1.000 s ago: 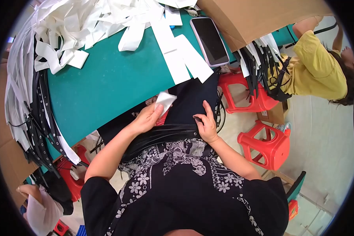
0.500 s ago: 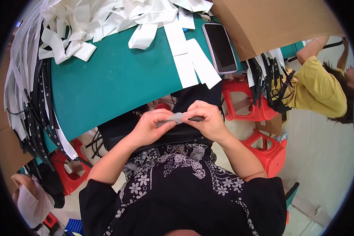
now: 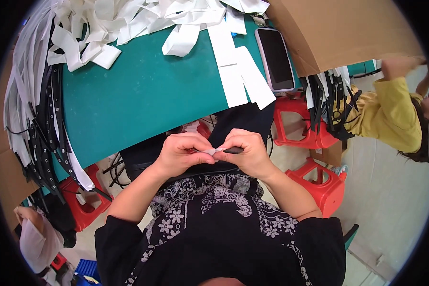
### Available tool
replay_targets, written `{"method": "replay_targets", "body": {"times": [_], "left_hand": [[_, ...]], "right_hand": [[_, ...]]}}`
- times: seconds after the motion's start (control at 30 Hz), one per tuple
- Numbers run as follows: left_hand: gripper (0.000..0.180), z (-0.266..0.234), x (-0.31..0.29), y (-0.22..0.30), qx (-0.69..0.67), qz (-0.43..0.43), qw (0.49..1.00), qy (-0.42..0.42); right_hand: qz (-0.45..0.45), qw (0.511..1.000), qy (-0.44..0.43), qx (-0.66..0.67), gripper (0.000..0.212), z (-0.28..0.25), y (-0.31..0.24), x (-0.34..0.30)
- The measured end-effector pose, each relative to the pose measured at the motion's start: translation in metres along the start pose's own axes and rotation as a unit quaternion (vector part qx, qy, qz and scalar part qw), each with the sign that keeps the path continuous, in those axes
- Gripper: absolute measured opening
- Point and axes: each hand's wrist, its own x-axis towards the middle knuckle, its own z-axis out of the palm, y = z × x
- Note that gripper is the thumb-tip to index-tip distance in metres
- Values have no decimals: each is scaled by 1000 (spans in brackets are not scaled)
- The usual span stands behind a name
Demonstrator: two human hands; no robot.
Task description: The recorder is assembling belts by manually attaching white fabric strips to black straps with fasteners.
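My left hand [image 3: 183, 153] and my right hand [image 3: 249, 151] meet above my lap, just in front of the table edge. Between their fingertips is a small whitish translucent strip [image 3: 211, 151], mostly covered by the fingers. Both thumbs and forefingers pinch it. A short dark end of a black strip [image 3: 233, 150] shows in the right hand's fingers; where it joins the whitish piece is hidden. On the table nearest the hands lie flat white strips [image 3: 232, 83].
The green table [image 3: 143, 95] carries a heap of white strips [image 3: 143, 19], a phone [image 3: 275, 59] and a cardboard box [image 3: 348, 33]. Black strips with eyelets [image 3: 52, 124] hang at the left edge. Red stools [image 3: 319, 186] stand at right, near a person in yellow [image 3: 391, 112].
My fingertips have closed further around the whitish strip, so less of it shows. Both hands sit slightly lower in view. The person in yellow has shifted an arm.
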Motion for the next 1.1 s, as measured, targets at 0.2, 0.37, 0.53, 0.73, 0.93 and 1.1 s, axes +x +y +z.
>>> {"method": "replay_targets", "body": {"times": [0.2, 0.37, 0.53, 0.73, 0.93, 1.1], "left_hand": [[14, -13, -7, -2, -71, 21, 997, -10], [13, -25, -14, -2, 41, 87, 994, 42], [13, -26, -15, -3, 74, 99, 992, 31], [13, -27, -14, 1, 73, 97, 992, 27], [12, -26, -13, 3, 81, 102, 991, 15], [11, -27, -8, 11, 99, 68, 992, -36]], "right_hand": [[31, 990, -130, 41, 30, -11, -11, 14], [14, 978, -162, -128, 27, -27, -51, 18], [-67, 932, -227, -274, 23, -26, -60, 26], [-59, 928, -232, -284, 23, -24, -55, 27], [-76, 913, -255, -310, 27, -23, -48, 26], [-32, 866, -340, -364, 32, -22, -56, 33]]}}
